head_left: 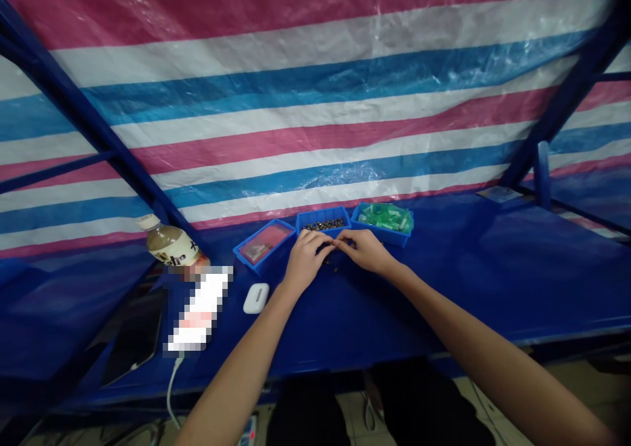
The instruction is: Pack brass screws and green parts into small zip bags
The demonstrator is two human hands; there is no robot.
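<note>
My left hand (pixel 305 259) and my right hand (pixel 362 249) sit close together on the blue tabletop (pixel 419 288), fingertips almost meeting just in front of the middle bin. Whatever lies between the fingers is too small to make out. Several small dark parts (pixel 328 259) are scattered on the table beneath and beside the hands. Three shallow blue bins stand in a row behind them. The middle bin (pixel 323 214) holds small dark metal parts, the right bin (pixel 384 223) holds green plastic pieces, and the left bin (pixel 263 245) holds a reddish bag.
A plastic bottle of brown drink (pixel 171 244) stands at the left. Near it lie a pixelated white object (pixel 200 309) with a white cable (pixel 172 387) and a white earbud case (pixel 256 297). A striped tarp (pixel 315 104) and blue metal frame bars (pixel 83 117) stand behind.
</note>
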